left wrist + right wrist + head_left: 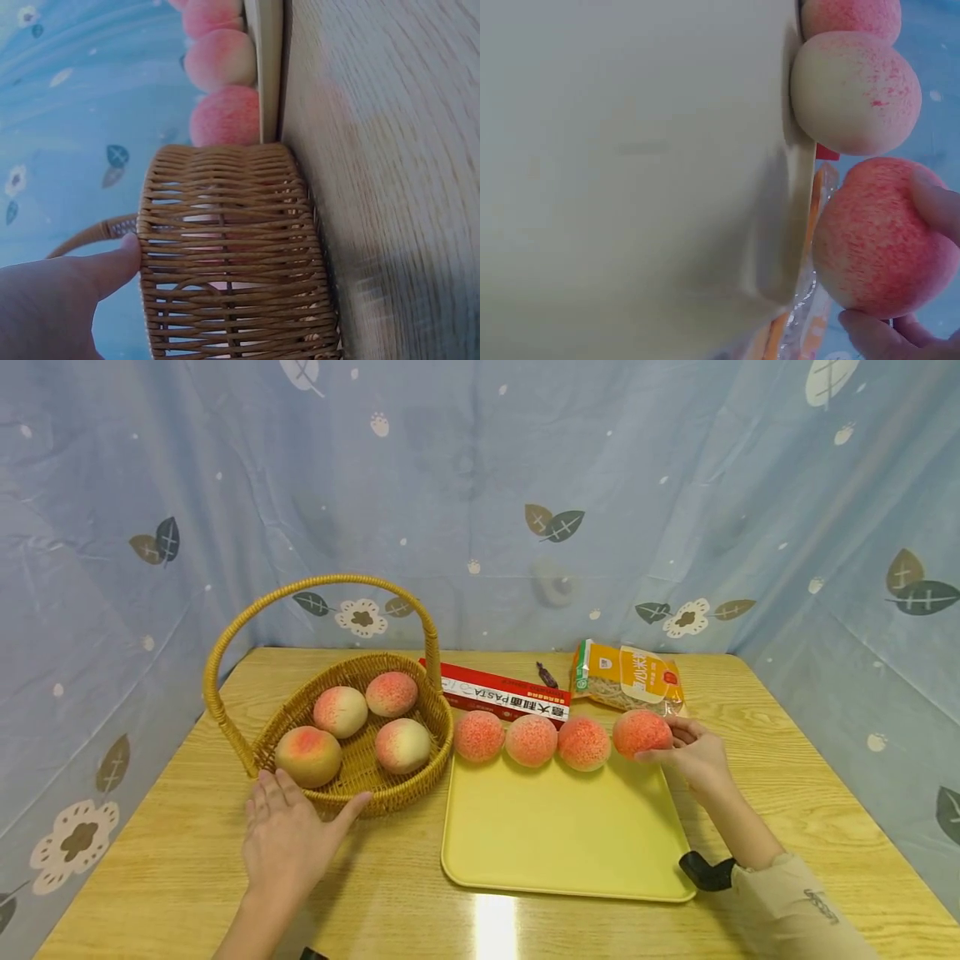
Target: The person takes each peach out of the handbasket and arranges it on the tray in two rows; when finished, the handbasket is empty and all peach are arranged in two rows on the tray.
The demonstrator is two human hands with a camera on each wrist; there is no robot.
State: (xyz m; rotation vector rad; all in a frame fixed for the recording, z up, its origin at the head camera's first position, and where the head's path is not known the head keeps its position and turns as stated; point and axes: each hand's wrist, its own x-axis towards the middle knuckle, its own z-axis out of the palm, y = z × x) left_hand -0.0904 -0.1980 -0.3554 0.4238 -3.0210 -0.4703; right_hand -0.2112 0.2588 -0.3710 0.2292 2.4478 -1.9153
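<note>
My right hand point(696, 755) holds a red peach point(885, 238) between thumb and fingers at the far right corner of the yellow tray point(562, 835). Three more peaches point(532, 741) stand in a row to its left along the tray's far edge. On the left is a wicker basket point(390, 802) with a tall arched handle point(330, 580); several peaches point(308, 757) lie inside it. My left hand point(283, 839) rests at the basket's near rim with its fingers straight and thumb spread, and the thumb touches the rim in the left wrist view.
Behind the tray lie a red pasta box point(502, 692), a small dark wrapped piece point(547, 675) and an orange-and-clear food packet point(628, 678). The wooden table point(187, 868) ends at a blue patterned curtain point(465, 510) at the back and sides.
</note>
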